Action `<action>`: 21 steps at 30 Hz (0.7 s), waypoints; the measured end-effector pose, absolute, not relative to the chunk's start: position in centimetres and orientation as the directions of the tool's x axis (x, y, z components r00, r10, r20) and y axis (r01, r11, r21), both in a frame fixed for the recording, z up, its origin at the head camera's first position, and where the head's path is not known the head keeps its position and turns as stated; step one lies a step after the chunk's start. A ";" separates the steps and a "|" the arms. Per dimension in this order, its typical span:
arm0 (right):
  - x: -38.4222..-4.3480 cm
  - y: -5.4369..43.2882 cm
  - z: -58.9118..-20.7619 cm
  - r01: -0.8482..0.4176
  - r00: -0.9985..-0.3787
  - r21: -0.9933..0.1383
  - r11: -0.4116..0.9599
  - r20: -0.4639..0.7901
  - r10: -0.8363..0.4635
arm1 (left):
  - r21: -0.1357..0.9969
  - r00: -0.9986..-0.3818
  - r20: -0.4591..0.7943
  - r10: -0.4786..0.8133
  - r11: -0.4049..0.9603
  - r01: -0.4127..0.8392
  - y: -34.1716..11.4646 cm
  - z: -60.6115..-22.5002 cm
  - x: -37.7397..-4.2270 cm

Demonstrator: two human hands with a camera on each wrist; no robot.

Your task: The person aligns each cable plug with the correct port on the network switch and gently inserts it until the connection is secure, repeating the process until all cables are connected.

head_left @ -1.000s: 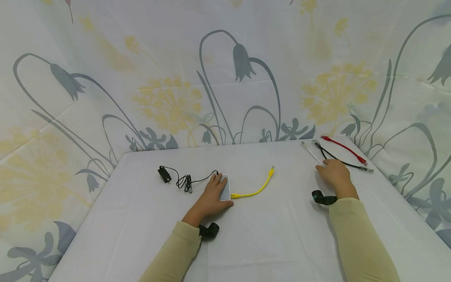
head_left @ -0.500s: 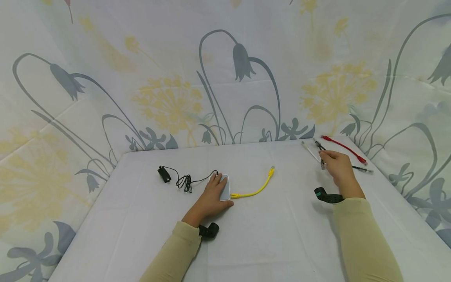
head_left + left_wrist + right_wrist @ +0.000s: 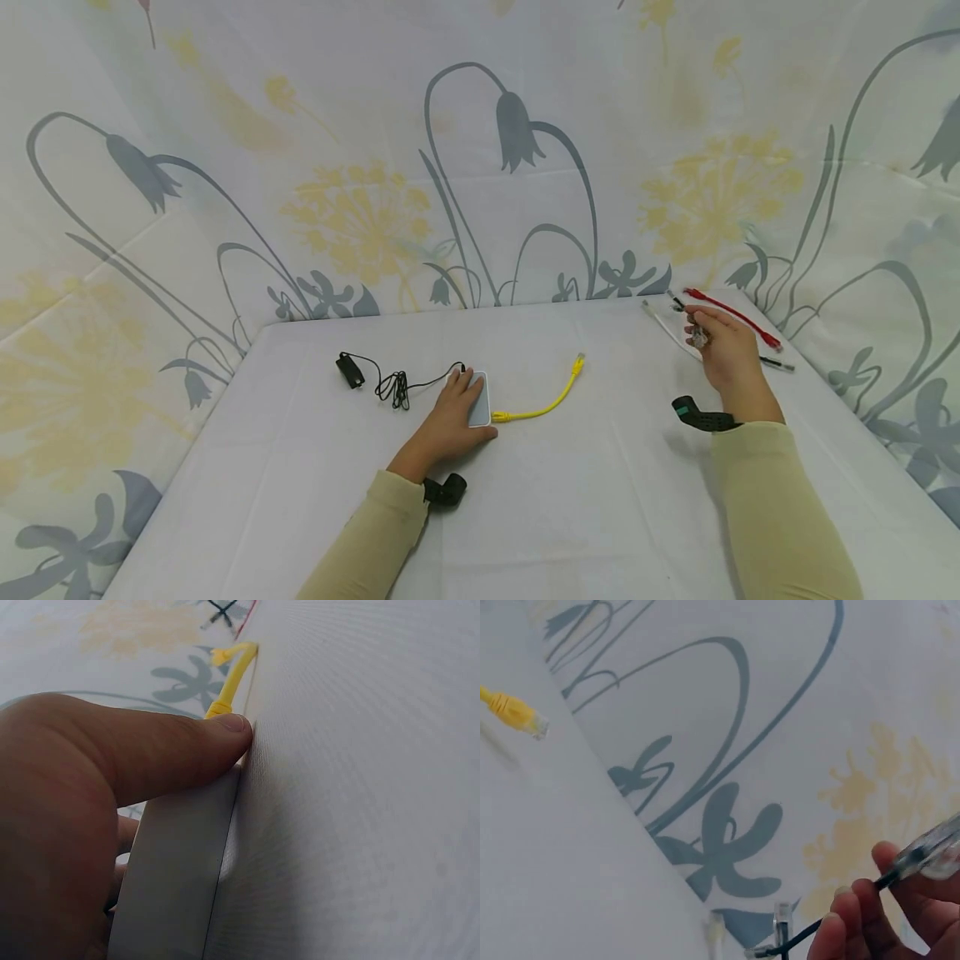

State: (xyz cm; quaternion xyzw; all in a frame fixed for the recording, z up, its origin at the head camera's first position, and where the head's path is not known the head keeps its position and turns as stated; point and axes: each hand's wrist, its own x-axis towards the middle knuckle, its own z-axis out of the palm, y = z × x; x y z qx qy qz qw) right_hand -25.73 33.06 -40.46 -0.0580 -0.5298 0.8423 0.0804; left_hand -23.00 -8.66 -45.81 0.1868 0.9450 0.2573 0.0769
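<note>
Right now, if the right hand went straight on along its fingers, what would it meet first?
Probably the clear cable plugs just ahead, though the right hand might pass above; height is unclear.

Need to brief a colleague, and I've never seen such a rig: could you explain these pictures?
There is no robot here, just a person working bare-handed. The widest picture looks forward and down from the head; the others come from the left wrist camera and right wrist camera.

The left hand holds a flat white network box on the table. A yellow Ethernet cable appears plugged into it; a black power adapter lies beyond.

The right hand pinches a black Ethernet cable. Nearby lie a white cable, a red cable and another black cable.
</note>
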 end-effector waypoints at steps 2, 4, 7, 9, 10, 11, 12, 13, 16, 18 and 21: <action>-25.6 33.0 -40.3 -0.123 -0.982 -0.845 -0.521 0.028 0.186 | 0.515 -0.918 -0.053 0.392 0.799 0.311 -8.7 -45.8 -23.0; -25.6 32.9 -40.3 -0.162 -0.980 -0.825 -0.541 0.072 0.184 | 0.515 -0.918 -0.054 0.392 0.799 0.311 -8.7 -45.7 -23.0; -25.9 32.8 -40.3 -0.207 -0.970 -0.851 -0.482 0.115 0.213 | 0.515 -0.919 -0.057 0.391 0.800 0.308 -8.6 -45.6 -22.9; -26.1 32.7 -40.3 -0.234 -0.957 -0.888 -0.396 0.139 0.254 | 0.516 -0.919 -0.055 0.391 0.799 0.309 -8.6 -45.6 -22.9; -26.2 32.6 -40.3 -0.243 -0.949 -0.903 -0.354 0.146 0.279 | 0.516 -0.919 -0.055 0.391 0.799 0.309 -8.6 -45.6 -22.9; -26.3 32.6 -40.4 -0.254 -0.941 -0.913 -0.319 0.157 0.300 | 0.515 -0.919 -0.057 0.389 0.800 0.307 -8.6 -45.6 -22.8; -26.4 32.5 -40.4 -0.261 -0.932 -0.924 -0.280 0.166 0.321 | 0.513 -0.920 -0.058 0.388 0.802 0.306 -8.6 -45.6 -22.8; -26.4 32.5 -40.4 -0.263 -0.925 -0.931 -0.254 0.169 0.341 | 0.511 -0.920 -0.058 0.388 0.803 0.307 -8.6 -45.6 -22.9; -26.5 32.5 -40.4 -0.258 -0.915 -0.942 -0.215 0.168 0.366 | 0.512 -0.919 -0.058 0.389 0.802 0.308 -8.6 -45.6 -22.9; -26.4 32.5 -40.3 -0.240 -0.913 -0.952 -0.189 0.156 0.376 | 0.511 -0.919 -0.061 0.390 0.803 0.307 -8.6 -45.6 -22.9; -26.3 32.2 -39.8 -0.192 -0.906 -0.979 -0.063 0.152 0.394 | 0.515 -0.919 -0.061 0.390 0.801 0.306 -8.6 -45.5 -22.9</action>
